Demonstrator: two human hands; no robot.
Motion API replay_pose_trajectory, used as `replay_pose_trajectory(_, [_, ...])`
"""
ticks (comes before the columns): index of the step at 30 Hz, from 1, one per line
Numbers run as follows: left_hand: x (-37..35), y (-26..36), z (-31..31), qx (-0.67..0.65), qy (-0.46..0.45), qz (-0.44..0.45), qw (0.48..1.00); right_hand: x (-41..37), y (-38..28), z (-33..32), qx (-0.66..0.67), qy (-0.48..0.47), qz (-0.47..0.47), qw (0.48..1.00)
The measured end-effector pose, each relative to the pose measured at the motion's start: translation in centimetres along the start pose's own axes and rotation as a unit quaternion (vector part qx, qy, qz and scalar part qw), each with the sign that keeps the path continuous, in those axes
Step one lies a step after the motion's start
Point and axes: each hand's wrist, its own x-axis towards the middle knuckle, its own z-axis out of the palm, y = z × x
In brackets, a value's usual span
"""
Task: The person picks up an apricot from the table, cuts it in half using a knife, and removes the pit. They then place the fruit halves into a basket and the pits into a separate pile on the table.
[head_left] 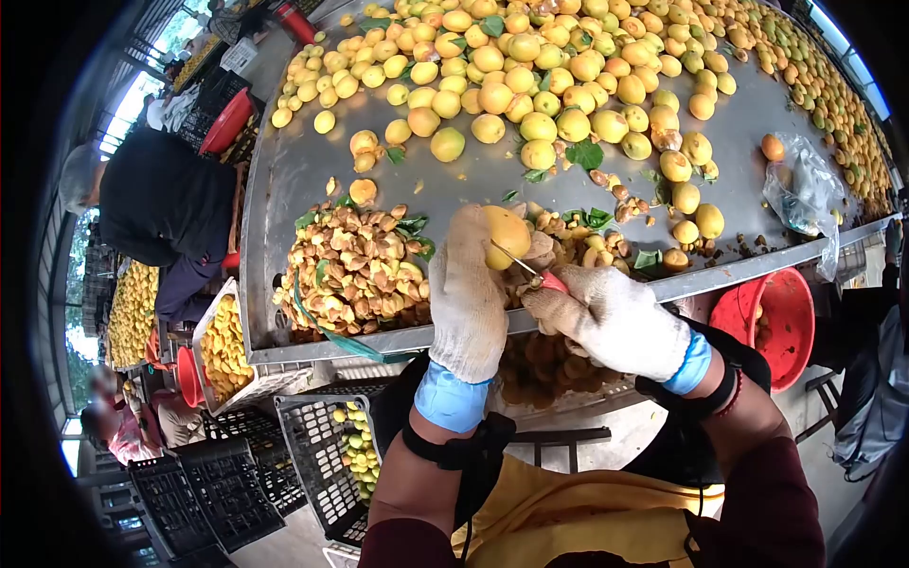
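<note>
**Insp. A:** Status, left hand (466,293)?

**Insp. B:** Gloved, knit cotton over blue cuff. Fingers wrapped round one apricot (507,237), held up over the near edge of the steel table (303,180), just above the edge.

**Insp. A:** Right hand (606,317)?

**Insp. B:** Same glove type. Clenched on a small knife (530,267), red handle, thin blade w/ its tip touching the apricot's lower right side. Hands close together, not touching as far as obs.

**Insp. A:** Surroundings?

**Insp. B:** Heap of pits (355,270) on the table just left of the left hand, w/ green leaves mixed in. Loose whole fruit (530,85) spread across the far and ctr table. Clear plastic bag (805,189) at the right end. Red basin (772,322) below the table edge, right of the right hand. Black crate (317,454) w/ a few fruit on the floor, lower left. White tray of cut halves (225,346) beside the table's left corner.

**Insp. A:** Other personnel?

**Insp. B:** One co-worker (166,204), dark top, at the table's left side. Hands not visible.
</note>
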Motion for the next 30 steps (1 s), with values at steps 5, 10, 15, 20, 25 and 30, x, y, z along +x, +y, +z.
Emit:
replay_pose_trajectory(5, [0.9, 1.5, -2.2, -0.073, -0.01, 0.033, 0.997, -1.3, -0.9, -3.9, 0.297, -0.015, 0.028, 0.954])
replay_pose_trajectory(10, [-1.0, 0.3, 0.9, 0.158, -0.059, 0.091, 0.981, 0.3, -1.8, -4.5, -0.008, 0.091, -0.15, 0.984])
replay_pose_trajectory(15, [-2.3, 1.6, 1.6, 0.249, -0.142, 0.047, 0.957, 1.4, -0.4, -3.7, -0.059, 0.07, -0.228, 0.969])
replay_pose_trajectory(20, [-3.2, 1.8, 2.3, 0.178, -0.142, 0.038, 0.973, 0.7, -0.6, -3.4, 0.02, 0.045, -0.191, 0.98])
replay_pose_trajectory(25, [-2.6, 1.3, 0.5, 0.387, -0.148, 0.081, 0.907, 0.0, -0.9, -2.4, 0.449, -0.026, -0.028, 0.893])
replay_pose_trajectory(30, [-2.3, 1.6, -0.4, -0.067, -0.181, -0.083, 0.978, -0.2, -1.0, -3.6, 0.423, -0.01, 0.026, 0.906])
